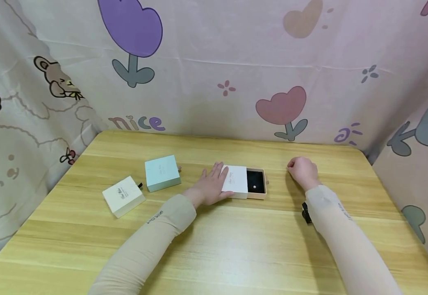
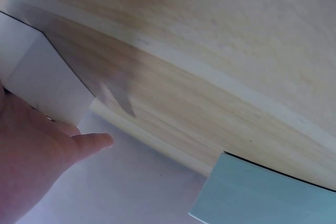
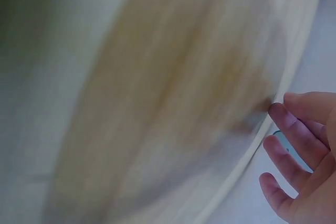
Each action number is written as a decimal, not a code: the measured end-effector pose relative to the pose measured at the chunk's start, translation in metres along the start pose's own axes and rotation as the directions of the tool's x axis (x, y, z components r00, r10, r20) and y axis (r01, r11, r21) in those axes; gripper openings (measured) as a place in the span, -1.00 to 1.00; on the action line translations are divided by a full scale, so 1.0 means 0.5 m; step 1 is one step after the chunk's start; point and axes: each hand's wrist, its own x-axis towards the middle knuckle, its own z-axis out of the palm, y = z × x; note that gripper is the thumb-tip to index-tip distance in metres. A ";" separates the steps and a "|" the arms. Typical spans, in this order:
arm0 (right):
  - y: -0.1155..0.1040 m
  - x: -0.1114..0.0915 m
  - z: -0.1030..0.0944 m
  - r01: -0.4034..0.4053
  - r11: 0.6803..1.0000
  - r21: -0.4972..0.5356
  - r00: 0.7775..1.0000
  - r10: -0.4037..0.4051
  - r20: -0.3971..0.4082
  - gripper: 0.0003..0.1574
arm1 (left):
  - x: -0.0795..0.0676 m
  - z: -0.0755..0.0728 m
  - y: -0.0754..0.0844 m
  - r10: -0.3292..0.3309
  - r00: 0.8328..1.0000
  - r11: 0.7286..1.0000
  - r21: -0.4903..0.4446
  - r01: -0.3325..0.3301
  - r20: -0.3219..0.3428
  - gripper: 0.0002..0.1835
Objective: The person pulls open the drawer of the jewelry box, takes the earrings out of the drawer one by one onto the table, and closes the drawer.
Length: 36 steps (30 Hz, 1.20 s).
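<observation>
My left hand (image 1: 211, 186) rests spread on the left end of a white sleeve box (image 1: 238, 182), fingers on its top and thumb along its front side. From the box's right end a drawer (image 1: 257, 196) is pulled partway out. Inside it lies black padding (image 1: 253, 178) with a small round pearl-like piece (image 1: 254, 187) on it. The left wrist view shows the thumb (image 2: 94, 142) beside the white box (image 2: 50, 80). My right hand (image 1: 304, 172) is off to the right of the drawer, fingers loosely bent, thumb and index tips close together (image 3: 299, 124), nothing visible between them.
A light blue box (image 1: 162, 173) with a small tab stands left of my left hand. Farther left sits a cream box (image 1: 123, 196) with a black tab. A black strap (image 1: 306, 212) is at my right wrist. Patterned curtain (image 1: 206, 98) borders the wooden table (image 1: 236, 254).
</observation>
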 end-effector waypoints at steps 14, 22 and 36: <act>-0.005 -0.003 -0.004 0.007 0.997 -0.076 1.000 -0.006 0.023 -0.77 | 0.000 -0.003 0.005 0.011 1.000 1.000 -0.009 -0.011 -0.008 -0.07; -0.009 -0.003 -0.010 0.002 0.994 -0.107 0.998 0.005 0.063 -0.75 | 0.000 -0.002 0.005 0.012 1.000 1.000 -0.005 -0.012 -0.011 -0.07; -0.018 -0.009 -0.056 0.061 0.996 -0.065 0.997 -0.058 0.041 -0.59 | -0.005 -0.008 0.003 0.005 1.000 1.000 -0.020 -0.005 0.003 -0.08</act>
